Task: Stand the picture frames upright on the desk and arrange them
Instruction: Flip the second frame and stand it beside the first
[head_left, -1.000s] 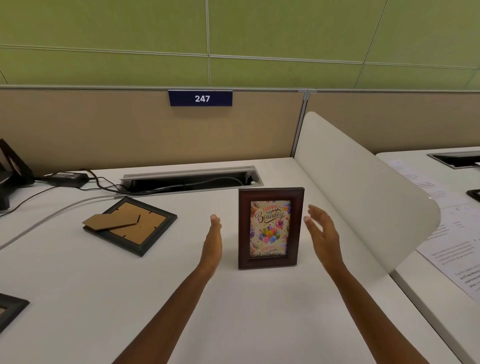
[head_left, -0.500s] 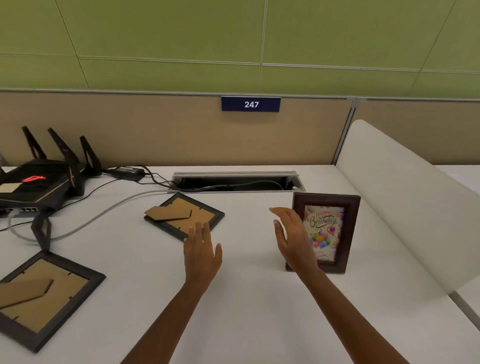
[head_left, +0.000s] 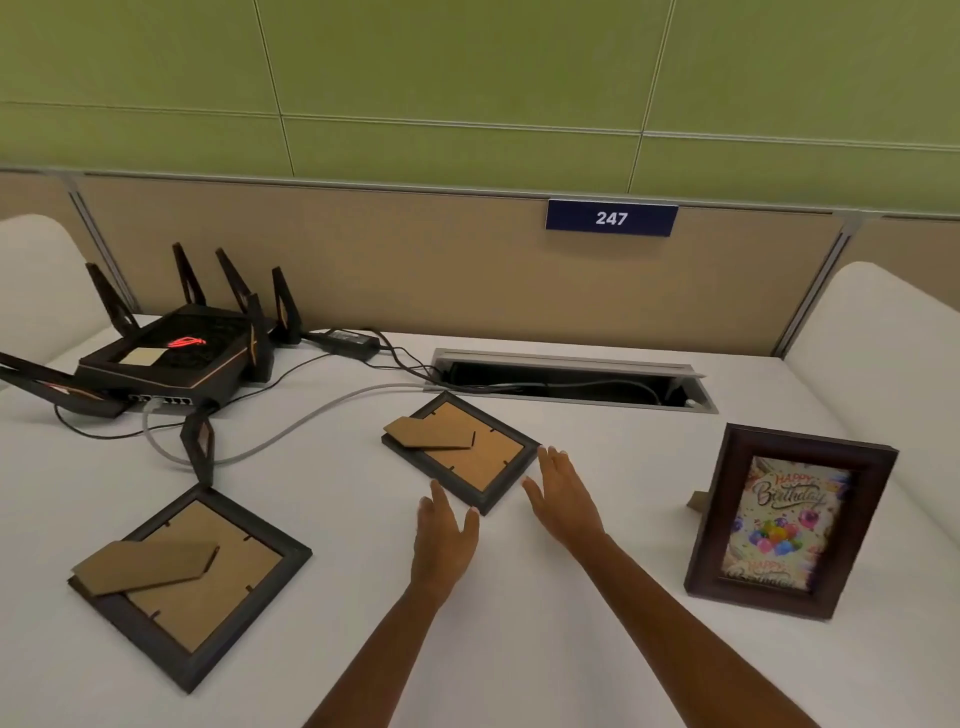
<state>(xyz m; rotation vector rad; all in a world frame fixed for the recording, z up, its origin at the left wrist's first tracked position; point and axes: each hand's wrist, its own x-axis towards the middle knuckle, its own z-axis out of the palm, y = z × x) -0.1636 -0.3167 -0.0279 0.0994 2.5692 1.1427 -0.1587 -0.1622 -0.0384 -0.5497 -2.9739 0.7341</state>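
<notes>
Sitting at the back left corner of the white desk (head_left: 322, 519) is a black router (head_left: 171, 358) with tall antennas, its cables (head_left: 291, 431) trailing toward the open cable slot (head_left: 571, 382) along the back edge. Near the front left edge a large dark frame (head_left: 192, 587) lies face down, its brown backing up and its cardboard stand (head_left: 145, 564) folded flat across it. Toward the middle of the desk, just in front of the cable slot, a smaller dark frame (head_left: 462, 449) also lies face down, turned at an angle, its stand flap flat on top. The left hand (head_left: 444, 540) is open, palm down with fingers spread, its fingertips just beside the near corner of this smaller frame; whether they touch it cannot be told. The right hand (head_left: 563, 499) is open too, fingers extended and tilted on edge, at the frame's right corner, close to it but gripping nothing. Well apart, near the right edge of the desk, a brown wooden frame (head_left: 789, 519) stands upright on its prop, facing forward and showing a birthday card with balloons. A white curved divider (head_left: 883, 332) borders that right edge, and a blue plate reading 247 (head_left: 611, 218) sits on the beige partition behind the desk.
</notes>
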